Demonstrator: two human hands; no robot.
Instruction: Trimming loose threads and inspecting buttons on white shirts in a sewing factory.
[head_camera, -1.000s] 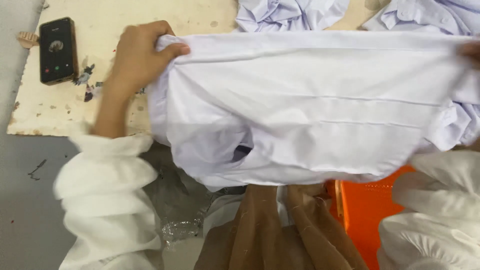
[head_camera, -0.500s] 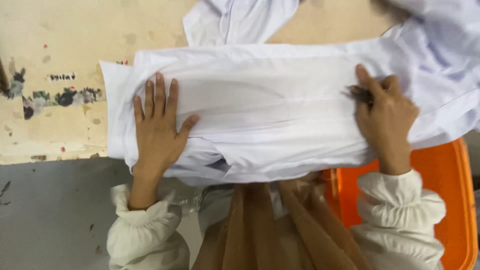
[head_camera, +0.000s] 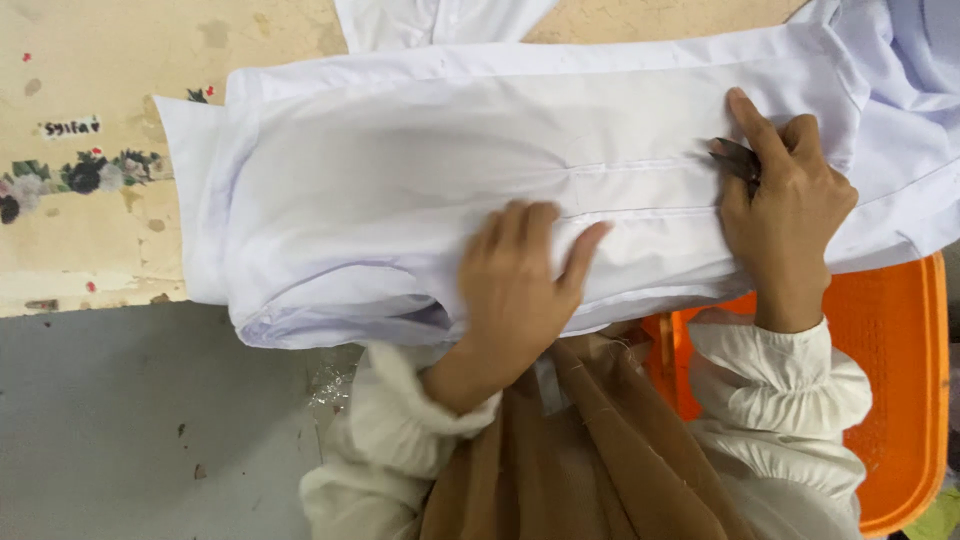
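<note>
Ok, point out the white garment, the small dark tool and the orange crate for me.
white garment (head_camera: 400, 180): head view, flat upper panel left of the hands.
small dark tool (head_camera: 735, 158): head view, dark tip beside the right hand's (head_camera: 785, 215) forefinger.
orange crate (head_camera: 905, 400): head view, bare mesh side.

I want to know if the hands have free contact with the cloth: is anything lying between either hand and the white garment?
Left hand lies flat on the white garment, nothing between. Right hand also presses it, with a small dark tool under its fingers.
</note>
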